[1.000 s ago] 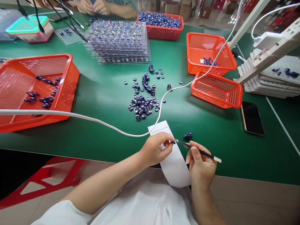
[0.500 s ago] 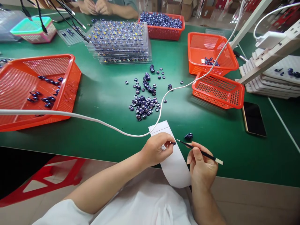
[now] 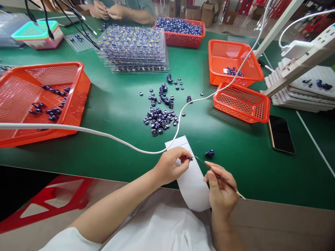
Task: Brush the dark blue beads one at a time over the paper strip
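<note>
My left hand [image 3: 171,167] is closed, pinching a small shiny dark-blue piece [image 3: 190,159] between thumb and fingertips above a white paper strip [image 3: 192,190]. In my right hand [image 3: 222,188] are thin dark tweezers [image 3: 224,182] with a pale rear end; their tip points at the pinched piece, and a slight gap seems to separate them. A short stacked row of similar dark-blue pieces [image 3: 209,153] lies just beyond the right hand. Farther up the green table [image 3: 117,104] is a loose pile of dark-blue pieces [image 3: 159,120], with others scattered behind it.
A white cable [image 3: 125,145] crosses the table and the paper's top. Red baskets [image 3: 85,87] stand left and right, behind stands a stack of clear trays [image 3: 133,48], and at right lies a phone [image 3: 281,134]. Another person's hands [image 3: 110,11] are across the table.
The tweezers have turned in my right hand, their rear end now lower and the shaft steeper. Both hands appear slightly farther left. The left hand keeps its pinch.
</note>
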A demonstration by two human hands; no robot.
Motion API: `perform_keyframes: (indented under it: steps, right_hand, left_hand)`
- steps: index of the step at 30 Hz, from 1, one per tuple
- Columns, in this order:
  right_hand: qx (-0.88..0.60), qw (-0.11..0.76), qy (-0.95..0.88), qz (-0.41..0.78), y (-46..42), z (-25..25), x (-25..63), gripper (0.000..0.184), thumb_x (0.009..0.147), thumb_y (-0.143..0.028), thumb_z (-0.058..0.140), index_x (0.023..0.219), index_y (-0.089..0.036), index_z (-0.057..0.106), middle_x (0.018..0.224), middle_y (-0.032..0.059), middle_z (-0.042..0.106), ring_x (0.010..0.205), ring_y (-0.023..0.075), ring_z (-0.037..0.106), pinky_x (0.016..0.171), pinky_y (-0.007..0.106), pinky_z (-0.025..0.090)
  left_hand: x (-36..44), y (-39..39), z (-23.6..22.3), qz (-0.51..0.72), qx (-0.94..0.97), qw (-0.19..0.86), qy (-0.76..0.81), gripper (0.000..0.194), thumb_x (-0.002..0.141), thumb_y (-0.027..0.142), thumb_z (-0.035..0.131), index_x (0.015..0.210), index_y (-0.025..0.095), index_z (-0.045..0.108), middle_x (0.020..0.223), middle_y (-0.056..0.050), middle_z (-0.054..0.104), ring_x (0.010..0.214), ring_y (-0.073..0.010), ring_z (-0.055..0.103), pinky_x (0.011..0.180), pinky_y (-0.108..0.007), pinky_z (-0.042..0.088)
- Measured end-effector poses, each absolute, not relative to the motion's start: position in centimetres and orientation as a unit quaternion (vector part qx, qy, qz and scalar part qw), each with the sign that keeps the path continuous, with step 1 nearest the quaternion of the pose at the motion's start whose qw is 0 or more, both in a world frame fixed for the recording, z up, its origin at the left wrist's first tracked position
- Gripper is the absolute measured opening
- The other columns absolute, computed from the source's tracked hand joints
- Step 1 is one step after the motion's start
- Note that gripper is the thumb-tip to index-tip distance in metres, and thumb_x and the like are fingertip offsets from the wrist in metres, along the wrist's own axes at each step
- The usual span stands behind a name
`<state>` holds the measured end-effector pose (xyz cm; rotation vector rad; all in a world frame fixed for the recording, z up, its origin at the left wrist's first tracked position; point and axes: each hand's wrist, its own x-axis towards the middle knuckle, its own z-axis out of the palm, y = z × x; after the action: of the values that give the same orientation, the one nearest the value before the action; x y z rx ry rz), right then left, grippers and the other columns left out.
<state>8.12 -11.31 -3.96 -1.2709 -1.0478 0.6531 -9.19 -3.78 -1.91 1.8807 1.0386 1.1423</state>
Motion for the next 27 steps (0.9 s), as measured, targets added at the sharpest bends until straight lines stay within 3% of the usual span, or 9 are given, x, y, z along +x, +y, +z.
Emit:
perform_keyframes:
  steps: [9,27]
  right_hand:
    - [-0.539,0.605,-0.514,0.283,-11.48,-4.13,8.32,0.021,0.087,-0.015,0.072,0.105,-0.025,0.072,0.111,0.0075,0.077,0.080,0.0180,0.074,0.055,0.028,0.062]
    - [-0.557,0.589,-0.519,0.271,-11.53,-4.31,8.26,0.015,0.088,-0.018,0.071,0.101,-0.025,0.073,0.107,0.0069,0.078,0.076,0.0177,0.074,0.051,0.027,0.061]
  left_hand:
    - [-9.33,-3.79,-1.95,0.422,0.738,0.334,0.407,0.015,0.083,0.009,0.055,0.089,0.017,0.065,0.078,-0.002,0.070,0.067,-0.0115,0.063,0.066,-0.022,0.053]
    - [-9.38,-3.81,-2.19,0.408,0.746,0.340,0.402,0.016,0.082,0.009,0.053,0.089,0.017,0.064,0.078,-0.002,0.069,0.067,-0.0120,0.063,0.064,-0.023,0.051]
